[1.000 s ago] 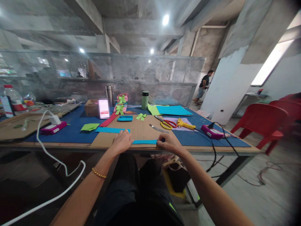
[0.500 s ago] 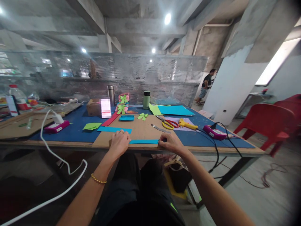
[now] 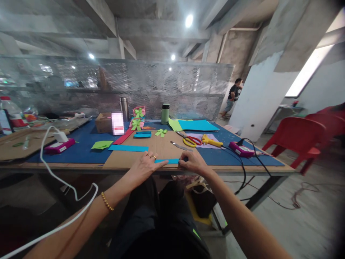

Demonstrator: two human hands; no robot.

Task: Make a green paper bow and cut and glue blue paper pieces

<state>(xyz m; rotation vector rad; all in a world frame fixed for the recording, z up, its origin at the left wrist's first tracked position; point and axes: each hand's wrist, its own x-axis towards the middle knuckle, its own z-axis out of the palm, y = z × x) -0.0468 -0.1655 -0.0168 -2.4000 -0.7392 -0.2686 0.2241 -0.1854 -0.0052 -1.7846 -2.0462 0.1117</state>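
Note:
A narrow blue paper strip (image 3: 172,161) lies along the near edge of a cardboard sheet (image 3: 121,158). At its right end my right hand (image 3: 192,162) is closed, fingers curled in a pinch on the paper. My left hand (image 3: 144,166) rests over the left part, its thumb stretched out along the strip, pressing on it; the end under that hand is hidden. Beyond the left hand lies a wider flat blue strip (image 3: 129,148). Farther back are a folded blue piece (image 3: 142,134) and a green paper bow (image 3: 161,132).
Right of the cardboard lie tweezers (image 3: 180,145), scissors (image 3: 190,140) and a yellow glue gun (image 3: 211,141). Purple power strips (image 3: 59,146) stand on both sides, with trailing cables. A green bottle (image 3: 165,114) and blue sheets (image 3: 199,125) are at the back. One person (image 3: 234,95) stands far right.
My left hand has slid rightward along the narrow strip, and its thumb now stretches toward my right hand. My right hand keeps its pinch at the right end. The view has shifted slightly.

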